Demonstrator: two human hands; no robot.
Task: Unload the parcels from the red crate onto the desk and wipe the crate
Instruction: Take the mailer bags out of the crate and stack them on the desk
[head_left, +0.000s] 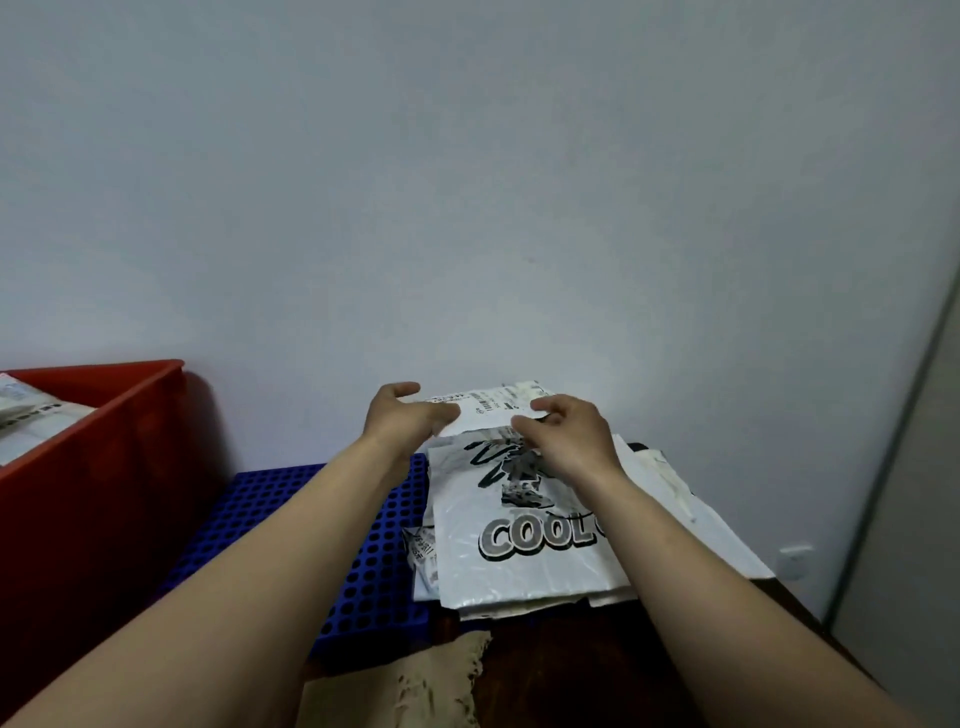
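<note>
Nearest you, a frayed beige cloth lies on the dark wooden desk, just this side of a blue perforated mat. To the left stands the red crate, a plain, smooth-sided plastic box with a thick rim. It is not empty: pale crate parcels show over its rim at the far left.

Right of the mat sits your unloaded pile. On top is a white glossy bag with a black cartoon print and the fat outlined word "COOL"; whatever follows is under your right forearm. A small printed label peeks out at the bag's left edge, its text too fine to read.

Both your arms reach out over the pile. At its far end, against the wall, lies a white labelled parcel with a barcode strip, print too small to make out. Your left hand is at its left edge, fingers relaxed, thumb lifted clear. Your right hand is at its right edge, fingers curled over it; I cannot tell whether they pinch it.
</note>
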